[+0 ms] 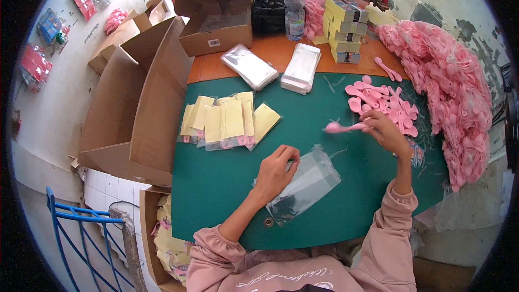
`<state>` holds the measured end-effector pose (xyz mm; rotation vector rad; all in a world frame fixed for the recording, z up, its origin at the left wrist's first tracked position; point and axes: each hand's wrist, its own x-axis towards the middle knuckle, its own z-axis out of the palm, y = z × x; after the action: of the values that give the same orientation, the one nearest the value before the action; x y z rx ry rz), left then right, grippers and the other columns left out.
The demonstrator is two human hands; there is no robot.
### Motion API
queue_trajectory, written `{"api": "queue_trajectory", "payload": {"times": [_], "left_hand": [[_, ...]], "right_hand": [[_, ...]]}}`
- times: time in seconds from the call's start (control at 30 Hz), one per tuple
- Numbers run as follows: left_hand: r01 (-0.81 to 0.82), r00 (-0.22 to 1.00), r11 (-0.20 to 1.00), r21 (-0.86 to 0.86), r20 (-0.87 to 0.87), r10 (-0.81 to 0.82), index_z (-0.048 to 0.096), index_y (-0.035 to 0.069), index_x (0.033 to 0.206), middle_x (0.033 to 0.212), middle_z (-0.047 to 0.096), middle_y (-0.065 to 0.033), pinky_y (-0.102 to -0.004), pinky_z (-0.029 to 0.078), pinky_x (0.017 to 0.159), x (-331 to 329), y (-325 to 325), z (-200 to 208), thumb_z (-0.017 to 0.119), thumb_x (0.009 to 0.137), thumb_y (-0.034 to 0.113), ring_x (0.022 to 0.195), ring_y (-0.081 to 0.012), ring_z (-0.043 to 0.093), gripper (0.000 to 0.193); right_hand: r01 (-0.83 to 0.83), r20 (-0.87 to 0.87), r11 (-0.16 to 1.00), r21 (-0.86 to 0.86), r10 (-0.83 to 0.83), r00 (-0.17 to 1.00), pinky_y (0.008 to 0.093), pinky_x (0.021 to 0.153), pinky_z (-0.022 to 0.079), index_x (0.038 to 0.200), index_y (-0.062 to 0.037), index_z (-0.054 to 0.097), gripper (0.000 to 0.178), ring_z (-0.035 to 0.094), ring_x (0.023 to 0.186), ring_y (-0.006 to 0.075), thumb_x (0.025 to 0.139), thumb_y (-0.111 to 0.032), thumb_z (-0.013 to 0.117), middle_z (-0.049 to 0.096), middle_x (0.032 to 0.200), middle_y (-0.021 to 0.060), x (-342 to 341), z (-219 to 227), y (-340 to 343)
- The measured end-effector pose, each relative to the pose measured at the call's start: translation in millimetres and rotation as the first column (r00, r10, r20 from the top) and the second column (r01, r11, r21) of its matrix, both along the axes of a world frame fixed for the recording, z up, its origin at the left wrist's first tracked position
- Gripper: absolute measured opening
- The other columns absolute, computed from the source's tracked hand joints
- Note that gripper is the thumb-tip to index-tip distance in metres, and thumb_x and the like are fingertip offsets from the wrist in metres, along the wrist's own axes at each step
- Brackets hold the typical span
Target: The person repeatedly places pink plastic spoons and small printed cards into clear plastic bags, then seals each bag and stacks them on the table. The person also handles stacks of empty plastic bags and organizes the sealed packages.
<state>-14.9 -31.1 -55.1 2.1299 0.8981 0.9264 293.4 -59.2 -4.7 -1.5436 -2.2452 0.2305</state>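
Note:
My right hand [386, 132] pinches a pink spoon [352, 127] by its handle end, the bowl pointing left. It is just in front of a pile of loose pink spoons [386, 100]. My left hand [277, 172] has its fingers curled together at the left edge of some clear plastic bags [305, 186] lying flat on the green mat [227, 200]. Whatever its fingertips hold, if anything, is hidden. Farther left lie several filled clear packets [231, 119] with yellow cards and pink pieces inside.
Two stacks of clear bags [300, 68] lie at the back. Behind them stand a water bottle [294, 11] and stacked yellow-edged cards [344, 27]. A large heap of bagged pink spoons [454, 86] lines the right side. Cardboard boxes [157, 97] stand left; a lower box [148, 221] holds packets.

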Motion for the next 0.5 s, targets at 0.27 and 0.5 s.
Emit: {"api": "queue_trajectory", "payload": {"times": [0.27, 0.5], "left_hand": [[0.165, 0.972, 0.910, -0.380, 0.217, -0.086, 0.047, 0.002, 0.084, 0.096, 0.061, -0.0124, -0.0292, 0.049, 0.073, 5, 4, -3, 0.053, 0.077, -0.003, 0.087, -0.0167, 0.060, 0.011], [0.296, 0.922, 0.641, -0.708, 0.388, 0.002, 0.048, 0.002, 0.099, 0.087, 0.065, -0.0091, -0.0223, 0.046, 0.069, 1, 8, 6, 0.059, 0.082, 0.008, 0.079, -0.0112, 0.061, 0.021]], "right_hand": [[0.496, -0.542, 0.866, 0.060, -0.389, 0.745, 0.0236, 0.063, 0.044, 0.090, -0.0008, 0.058, 0.013, 0.055, 0.070, 0.0115, 0.078, -0.007, 0.059, 0.056, 0.078, 0.0046, -26, 27, -22], [0.478, -0.637, 0.871, 0.111, -0.307, 0.707, 0.0224, 0.058, 0.045, 0.093, -0.0024, 0.051, 0.018, 0.054, 0.066, 0.0076, 0.081, -0.009, 0.061, 0.057, 0.072, 0.0051, -104, 6, -26]]}}
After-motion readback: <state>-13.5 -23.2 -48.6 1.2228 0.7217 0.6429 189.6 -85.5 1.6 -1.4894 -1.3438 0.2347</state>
